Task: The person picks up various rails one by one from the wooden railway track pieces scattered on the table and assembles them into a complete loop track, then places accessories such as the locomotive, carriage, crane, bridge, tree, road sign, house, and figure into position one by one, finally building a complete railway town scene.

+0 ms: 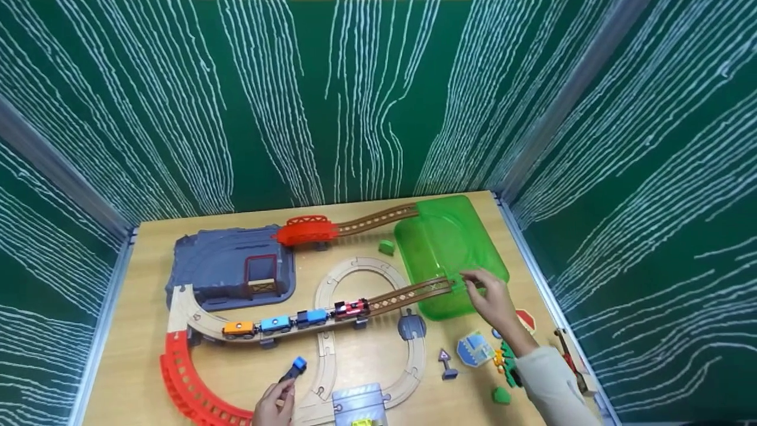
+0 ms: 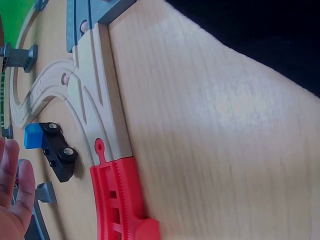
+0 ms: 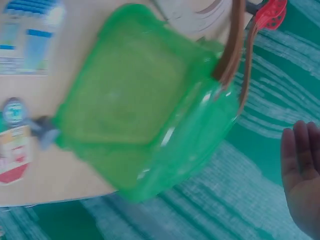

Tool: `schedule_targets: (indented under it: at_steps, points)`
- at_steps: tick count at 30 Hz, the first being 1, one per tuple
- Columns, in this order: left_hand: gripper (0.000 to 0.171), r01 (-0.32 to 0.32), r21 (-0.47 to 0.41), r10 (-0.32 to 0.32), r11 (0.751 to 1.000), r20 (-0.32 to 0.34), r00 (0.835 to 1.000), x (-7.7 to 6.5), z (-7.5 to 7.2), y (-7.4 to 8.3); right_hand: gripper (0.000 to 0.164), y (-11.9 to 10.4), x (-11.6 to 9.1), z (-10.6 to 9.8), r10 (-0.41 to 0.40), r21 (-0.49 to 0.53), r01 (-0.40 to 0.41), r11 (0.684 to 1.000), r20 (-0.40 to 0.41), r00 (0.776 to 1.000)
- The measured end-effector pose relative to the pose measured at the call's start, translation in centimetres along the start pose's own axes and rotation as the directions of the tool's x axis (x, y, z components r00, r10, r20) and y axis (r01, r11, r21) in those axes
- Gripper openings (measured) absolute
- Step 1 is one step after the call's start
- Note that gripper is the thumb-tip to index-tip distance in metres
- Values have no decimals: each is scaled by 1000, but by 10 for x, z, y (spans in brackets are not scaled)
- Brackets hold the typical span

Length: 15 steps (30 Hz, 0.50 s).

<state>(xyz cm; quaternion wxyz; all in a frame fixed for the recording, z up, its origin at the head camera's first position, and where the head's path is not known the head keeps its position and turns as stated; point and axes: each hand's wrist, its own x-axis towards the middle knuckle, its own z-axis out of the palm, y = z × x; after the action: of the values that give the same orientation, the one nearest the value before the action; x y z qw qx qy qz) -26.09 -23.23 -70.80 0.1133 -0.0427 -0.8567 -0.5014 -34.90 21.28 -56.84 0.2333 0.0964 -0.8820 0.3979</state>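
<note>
My left hand (image 1: pixel 275 404) is at the bottom of the head view beside a black toy train car (image 1: pixel 291 371) with a blue block at its end. In the left wrist view, the fingers (image 2: pixel 26 187) lie fairly straight, with a small gap to the car. Over the near edge of a green translucent plastic hill (image 1: pixel 452 231) is my right hand (image 1: pixel 491 296), close to the end of a brown ramp track (image 1: pixel 408 297); whether it touches is unclear. A toy train stands on the raised track, with a red engine (image 1: pixel 352 308) in front and blue and orange wagons (image 1: pixel 238 329) behind.
A grey plastic base (image 1: pixel 207 266) joins a red bridge (image 1: pixel 306 229) at the back. Red curved track (image 1: pixel 189 381) runs at left, and a wooden loop (image 1: pixel 414 361) lies in the middle. Toy signs (image 1: pixel 475 349) and small pieces lie at right. Patterned green walls surround the table.
</note>
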Motion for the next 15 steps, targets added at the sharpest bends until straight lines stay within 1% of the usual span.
schedule_targets:
  at_steps: [3, 6, 8, 11, 15]
  points:
    - [18, 11, -7, -11, 1000, -16, 1000, -3, 0, -1, 21, 8, -21, -10, -25, -38, 23, 999, -66, 998]
    - [18, 13, -7, -13, 1000, -33, 999, -6, 0, -2, 23, 17, -46, -20, 11, -51, -17, 999, -123, 992]
    - [18, 12, -6, -13, 1000, -42, 999, -7, 1, -1, 24, 23, -65, -24, 67, -60, -77, 995, -150, 986]
    - [18, 3, -10, -3, 1000, -50, 999, -10, 4, 0, 25, 32, -93, -29, 154, -85, -173, 981, -195, 969]
    - [18, 9, -17, -9, 1000, -38, 999, -12, 9, 1, 24, 45, -131, -29, 222, -149, -260, 954, -231, 947]
